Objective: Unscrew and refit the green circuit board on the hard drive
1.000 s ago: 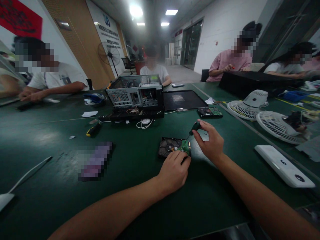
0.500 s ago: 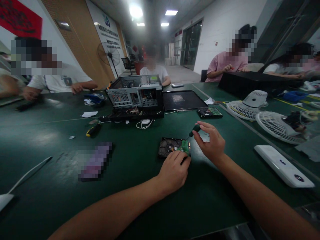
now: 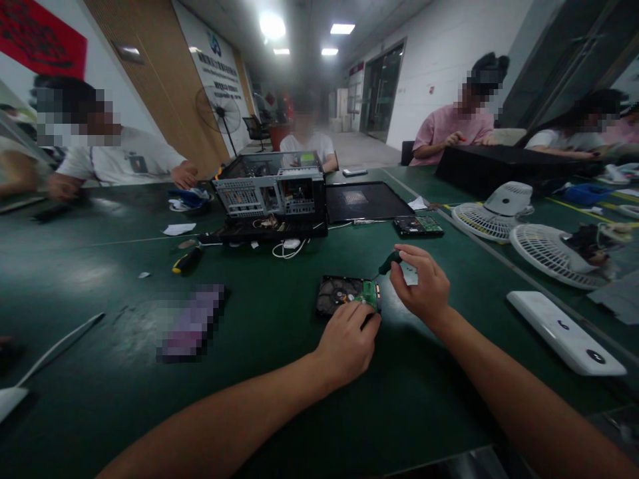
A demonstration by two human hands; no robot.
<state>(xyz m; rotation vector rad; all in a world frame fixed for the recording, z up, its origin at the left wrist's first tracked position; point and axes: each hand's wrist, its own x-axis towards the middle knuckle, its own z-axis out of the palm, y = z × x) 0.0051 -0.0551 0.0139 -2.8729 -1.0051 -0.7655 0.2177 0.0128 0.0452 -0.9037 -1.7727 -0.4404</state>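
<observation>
Green screwdriver x1 in R hand, L hand holds 1 HDD.

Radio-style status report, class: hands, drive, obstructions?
Right hand holding dark green screwdriver, angled toward hard drive. Drive flat on table. Left hand covering part of drive's near edge.

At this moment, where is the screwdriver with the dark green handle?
In the head view, the screwdriver is right of centre, held in the right hand and slanting down toward the hard drive, which the left hand touches.
</observation>
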